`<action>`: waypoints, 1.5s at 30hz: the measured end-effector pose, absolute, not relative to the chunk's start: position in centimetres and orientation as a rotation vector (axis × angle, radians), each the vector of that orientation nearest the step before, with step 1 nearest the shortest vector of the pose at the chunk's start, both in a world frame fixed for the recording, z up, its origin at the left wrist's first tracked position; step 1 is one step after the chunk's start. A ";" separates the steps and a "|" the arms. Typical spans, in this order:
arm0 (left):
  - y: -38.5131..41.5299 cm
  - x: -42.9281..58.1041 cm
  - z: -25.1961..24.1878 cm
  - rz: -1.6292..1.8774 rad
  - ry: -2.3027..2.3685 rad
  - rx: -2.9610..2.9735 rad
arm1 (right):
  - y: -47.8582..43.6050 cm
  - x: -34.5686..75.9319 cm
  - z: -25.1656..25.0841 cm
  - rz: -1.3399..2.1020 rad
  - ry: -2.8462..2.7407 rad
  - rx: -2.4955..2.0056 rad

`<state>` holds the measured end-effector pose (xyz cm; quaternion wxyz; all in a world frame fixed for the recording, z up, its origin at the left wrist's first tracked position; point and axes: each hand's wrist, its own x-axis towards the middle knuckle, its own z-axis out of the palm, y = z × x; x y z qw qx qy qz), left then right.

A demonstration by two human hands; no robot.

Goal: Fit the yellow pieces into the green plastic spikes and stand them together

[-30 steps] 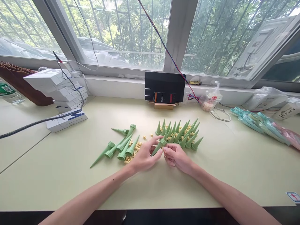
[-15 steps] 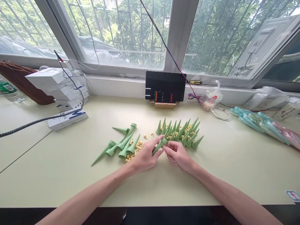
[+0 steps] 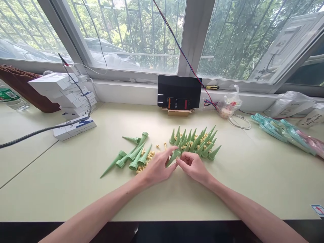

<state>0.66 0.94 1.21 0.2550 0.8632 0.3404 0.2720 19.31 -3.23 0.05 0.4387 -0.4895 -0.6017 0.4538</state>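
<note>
Back from the table's front edge (image 3: 162, 218), the green spike (image 3: 173, 158) gripped in the left hand (image 3: 159, 165) is being turned, its wide end thus beside the pinched right hand (image 3: 194, 166), contents unclear.

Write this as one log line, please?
left hand: holds green spike | right hand: curled beside it | standing spikes: beyond right hand

I can't tell what, if anything, the right hand (image 3: 195, 166) pinches; left edge crops the clear bottle (image 3: 10, 97).
</note>
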 end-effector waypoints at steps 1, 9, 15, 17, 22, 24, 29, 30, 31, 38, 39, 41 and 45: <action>0.9 0.7 1.3 0.736 0.941 2.349 | -3.2 19.3 0.1 1.102 -1.507 -1.217; 0.4 0.8 1.5 0.735 1.001 2.322 | -3.4 19.1 0.2 1.008 -1.584 -1.181; 0.0 0.9 1.5 0.745 1.035 2.283 | -3.5 19.1 0.0 1.006 -1.594 -1.179; -0.1 0.9 1.3 0.756 1.036 2.264 | -3.5 19.1 0.1 0.991 -1.605 -1.178; 0.0 0.8 0.9 0.787 1.026 2.245 | -3.5 19.0 0.3 0.972 -1.609 -1.166; 0.1 0.9 0.8 0.780 1.032 2.246 | -3.5 18.9 0.3 0.965 -1.614 -1.160; 0.1 1.1 1.3 0.755 1.060 2.216 | -3.5 18.8 0.2 0.923 -1.630 -1.154; 0.0 1.1 1.4 0.757 1.063 2.205 | -3.5 18.8 0.2 0.914 -1.637 -1.153; 0.0 1.1 1.4 0.759 1.062 2.196 | -3.5 18.8 0.3 0.907 -1.644 -1.153; -0.2 1.2 1.6 0.756 1.030 2.169 | -3.5 18.7 0.4 0.855 -1.675 -1.148; -0.2 1.2 1.7 0.755 1.021 2.167 | -3.6 18.7 0.4 0.852 -1.677 -1.148; -0.1 1.1 1.7 0.754 1.003 2.162 | -3.6 18.7 0.4 0.847 -1.685 -1.151; 0.0 1.1 1.4 0.752 0.973 2.156 | -3.7 18.7 0.3 0.806 -1.705 -1.148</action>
